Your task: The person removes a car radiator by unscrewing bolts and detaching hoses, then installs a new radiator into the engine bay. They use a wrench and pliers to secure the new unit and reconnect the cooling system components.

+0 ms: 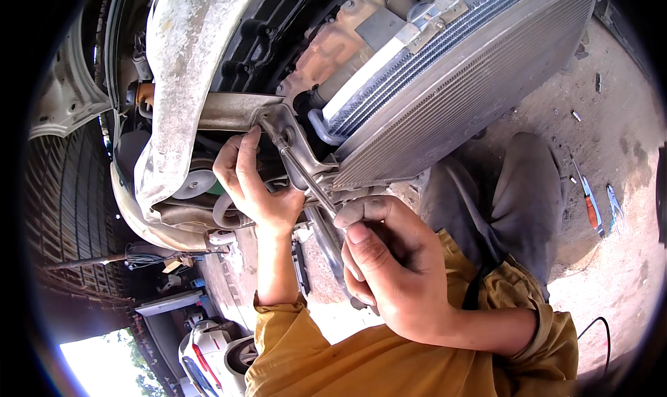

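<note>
My right hand [396, 272] is closed, thumb and fingers wrapped round the lower end of a long, slim metal socket extension bar [311, 180]. The bar slants up and left to a metal bracket [295, 136] on the car's front frame, where its tip meets the metal. My left hand [253, 182] is beside the bar's upper part, fingers apart and bent, one fingertip at the bracket near the tip. Part of the left thumb is hidden behind the bar. A dark metal bar [333, 251] runs below, partly behind my right hand.
A finned radiator [465, 91] stands right of the bracket, with a whitish body panel [187, 70] on the left. On the ground at right lie an orange-handled screwdriver [593, 213], blue-handled pliers [614, 206] and small metal sockets [599, 83]. A white car [215, 355] is parked at lower left.
</note>
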The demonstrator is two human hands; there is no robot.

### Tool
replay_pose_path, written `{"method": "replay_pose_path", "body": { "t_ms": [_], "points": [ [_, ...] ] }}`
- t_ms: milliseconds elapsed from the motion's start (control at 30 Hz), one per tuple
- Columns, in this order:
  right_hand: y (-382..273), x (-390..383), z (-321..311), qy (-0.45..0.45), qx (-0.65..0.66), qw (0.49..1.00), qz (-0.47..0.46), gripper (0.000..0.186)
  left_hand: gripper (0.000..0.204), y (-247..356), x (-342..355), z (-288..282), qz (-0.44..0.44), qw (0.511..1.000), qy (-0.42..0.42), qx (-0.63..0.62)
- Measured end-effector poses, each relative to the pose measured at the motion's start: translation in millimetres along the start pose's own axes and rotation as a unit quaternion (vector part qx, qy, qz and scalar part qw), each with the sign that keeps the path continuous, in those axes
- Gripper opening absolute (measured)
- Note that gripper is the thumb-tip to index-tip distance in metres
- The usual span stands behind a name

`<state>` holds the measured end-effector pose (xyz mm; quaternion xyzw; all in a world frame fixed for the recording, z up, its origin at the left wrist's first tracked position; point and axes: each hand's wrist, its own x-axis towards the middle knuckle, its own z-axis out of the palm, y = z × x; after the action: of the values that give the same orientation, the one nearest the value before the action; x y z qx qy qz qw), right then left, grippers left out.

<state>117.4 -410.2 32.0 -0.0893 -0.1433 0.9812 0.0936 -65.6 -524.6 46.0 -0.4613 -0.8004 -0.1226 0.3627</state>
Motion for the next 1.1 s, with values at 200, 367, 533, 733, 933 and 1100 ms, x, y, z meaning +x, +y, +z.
{"method": "replay_pose_path", "body": {
  "t_ms": [200,367,533,733,933,1100],
  "points": [
    [-24.5,5.6,0.9,-0.108,-0.743,0.588,-0.3,0.025,0.08,0.4,1.3,-3.0,-0.064,0.998,-0.01,-0.024],
    [-16.3,9.0,6.0,-0.105,-0.786,0.474,-0.384,0.016,0.097,5.7,1.5,-2.8,-0.152,0.979,-0.013,-0.133],
    [-8.0,-5.1,16.3,0.001,-0.026,1.0,0.007,0.012,0.09,1.3,1.4,0.6,-0.143,0.961,0.028,-0.234],
    [-9.6,-4.2,37.2,-0.134,-0.856,0.311,-0.391,0.013,0.086,-9.7,-8.9,-0.2,-0.149,0.944,0.013,-0.295],
    [-0.8,-4.9,40.4,0.006,-0.289,0.955,-0.07,0.011,0.084,-13.3,-9.4,9.7,-0.125,0.905,0.034,-0.405],
    [6.5,-7.7,40.9,0.016,-0.494,0.854,-0.164,0.01,0.081,-16.3,-13.4,13.0,-0.111,0.917,0.061,-0.379]
  ]
}}
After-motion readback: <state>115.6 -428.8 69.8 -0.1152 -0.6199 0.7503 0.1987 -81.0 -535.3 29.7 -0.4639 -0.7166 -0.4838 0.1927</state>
